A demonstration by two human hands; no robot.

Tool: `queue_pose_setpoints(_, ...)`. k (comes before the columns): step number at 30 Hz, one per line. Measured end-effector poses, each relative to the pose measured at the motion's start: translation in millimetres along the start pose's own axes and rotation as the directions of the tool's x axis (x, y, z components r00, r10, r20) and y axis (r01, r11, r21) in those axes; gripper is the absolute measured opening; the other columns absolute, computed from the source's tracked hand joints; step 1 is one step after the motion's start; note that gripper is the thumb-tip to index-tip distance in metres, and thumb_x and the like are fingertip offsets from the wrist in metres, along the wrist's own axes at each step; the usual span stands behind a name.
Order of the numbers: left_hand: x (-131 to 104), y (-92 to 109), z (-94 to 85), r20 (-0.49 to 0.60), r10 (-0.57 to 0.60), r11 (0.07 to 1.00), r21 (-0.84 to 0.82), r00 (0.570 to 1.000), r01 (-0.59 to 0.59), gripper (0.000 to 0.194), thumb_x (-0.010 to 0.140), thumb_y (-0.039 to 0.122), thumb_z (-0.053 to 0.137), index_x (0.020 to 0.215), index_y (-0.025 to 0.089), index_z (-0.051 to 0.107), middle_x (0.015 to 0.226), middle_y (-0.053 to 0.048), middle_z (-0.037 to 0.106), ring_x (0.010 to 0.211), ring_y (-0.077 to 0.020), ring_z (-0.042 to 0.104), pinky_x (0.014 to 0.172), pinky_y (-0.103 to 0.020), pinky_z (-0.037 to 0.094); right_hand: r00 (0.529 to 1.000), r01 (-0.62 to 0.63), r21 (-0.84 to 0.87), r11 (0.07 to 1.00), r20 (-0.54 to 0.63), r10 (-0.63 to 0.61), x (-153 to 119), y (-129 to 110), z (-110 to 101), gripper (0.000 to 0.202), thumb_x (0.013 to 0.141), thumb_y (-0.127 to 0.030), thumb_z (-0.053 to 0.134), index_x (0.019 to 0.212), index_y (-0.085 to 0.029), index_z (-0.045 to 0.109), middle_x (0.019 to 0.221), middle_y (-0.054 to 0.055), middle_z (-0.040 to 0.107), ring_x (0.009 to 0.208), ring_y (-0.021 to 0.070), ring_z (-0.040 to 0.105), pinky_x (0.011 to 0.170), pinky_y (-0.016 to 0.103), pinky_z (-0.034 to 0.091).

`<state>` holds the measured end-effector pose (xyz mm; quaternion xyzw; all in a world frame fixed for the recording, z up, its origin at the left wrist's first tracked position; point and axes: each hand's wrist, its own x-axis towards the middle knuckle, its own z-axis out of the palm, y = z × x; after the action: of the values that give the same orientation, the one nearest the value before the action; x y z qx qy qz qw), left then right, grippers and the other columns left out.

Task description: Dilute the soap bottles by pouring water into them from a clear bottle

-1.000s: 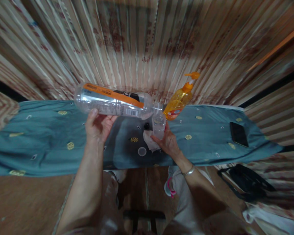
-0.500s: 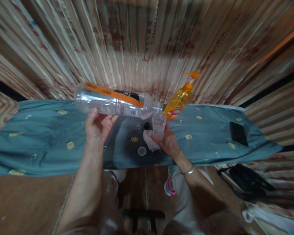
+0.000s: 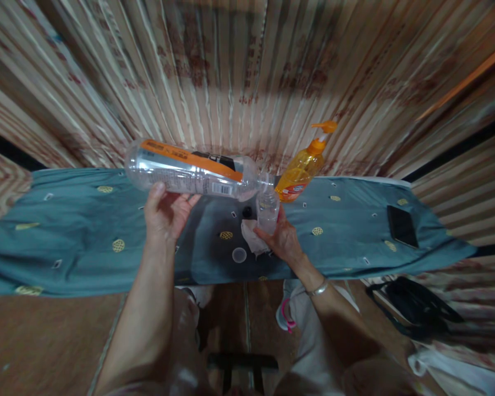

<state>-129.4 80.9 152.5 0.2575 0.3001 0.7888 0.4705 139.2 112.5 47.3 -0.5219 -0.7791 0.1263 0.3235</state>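
My left hand [image 3: 171, 212] holds a large clear plastic bottle [image 3: 190, 170] from below, tipped almost level, its orange and silver label facing me. The bottle's neck points right and meets the mouth of a small clear bottle [image 3: 268, 212]. Around that small bottle my right hand [image 3: 282, 237] is closed, keeping it roughly upright above the table. Whether liquid is flowing between the two I cannot tell. Just below the small bottle lie a crumpled whitish cloth or tissue [image 3: 253, 239], a black cap [image 3: 247, 212] and a clear round lid [image 3: 239, 254].
An orange pump bottle [image 3: 300, 173] stands behind my right hand. Toward the right end of the cloth-covered table [image 3: 338, 253] lies a dark phone [image 3: 402, 226]. A black bag [image 3: 416, 308] is on the floor at right. Striped curtains [image 3: 231, 110] hang behind the table.
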Motion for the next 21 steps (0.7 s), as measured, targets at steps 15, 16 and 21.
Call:
queue_pose_setpoints(15,0.1,-1.4,-1.1,-0.021,-0.013,1.000,-0.017,1.000,0.013,0.026,0.065,0.039,0.079,0.081,0.029,0.062,0.088,-0.001,0.074,0.109,-0.0287,0.069,0.092,-0.047,0.059,1.000,0.013,0.015,1.000,-0.017,-0.013,-0.8,1.5,2.6,0.101,0.084,-0.069,0.061,0.155,-0.006,0.027,0.132,0.029,0.066,0.120,0.0373,0.068,0.097,0.059,0.058)
queue_pose_setpoints(16,0.1,-1.4,-1.7,-0.017,-0.015,1.000,-0.017,1.000,0.015,0.025,0.065,0.039,0.079,0.081,0.029,0.062,0.088,-0.001,0.074,0.110,-0.0288,0.069,0.092,-0.047,0.059,1.000,0.011,0.016,1.000,-0.014,-0.011,-0.8,1.7,2.8,0.101,0.084,-0.069,0.061,0.155,-0.006,0.027,0.132,0.029,0.066,0.121,0.0372,0.068,0.097,0.059,0.058)
queue_pose_setpoints(21,1.5,-1.1,-6.0,0.012,-0.025,1.000,-0.011,1.000,0.026,0.027,0.064,0.039,0.081,0.081,0.029,0.062,0.088,0.000,0.074,0.103,-0.0266,0.070,0.088,-0.045,0.060,1.000,0.000,0.007,1.000,-0.020,0.001,-0.9,4.1,6.4,0.102,0.084,-0.067,0.063,0.156,-0.007,0.024,0.134,0.029,0.065,0.121,0.0373,0.068,0.096,0.059,0.059)
